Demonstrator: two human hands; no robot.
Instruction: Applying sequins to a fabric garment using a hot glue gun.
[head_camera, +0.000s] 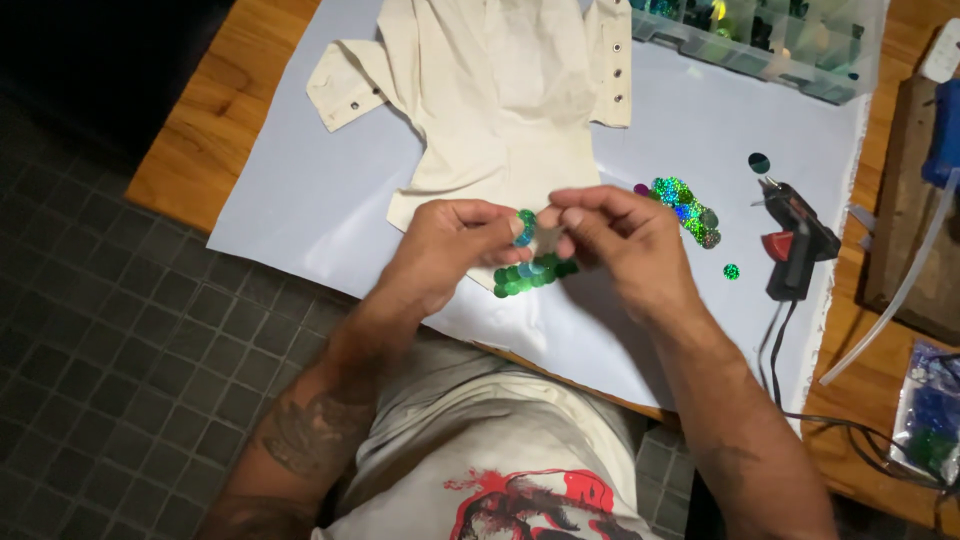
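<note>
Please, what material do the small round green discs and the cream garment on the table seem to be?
Green discs: probably thin plastic sequins with holographic foil finish; they glitter in speckled colours. Cream garment: seemingly matte woven cotton-like fabric; soft folds, visible hems, dark metal-looking snaps.

On the table a sheet — garment behind, sequin pile right, glue gun farther right, box behind.
</note>
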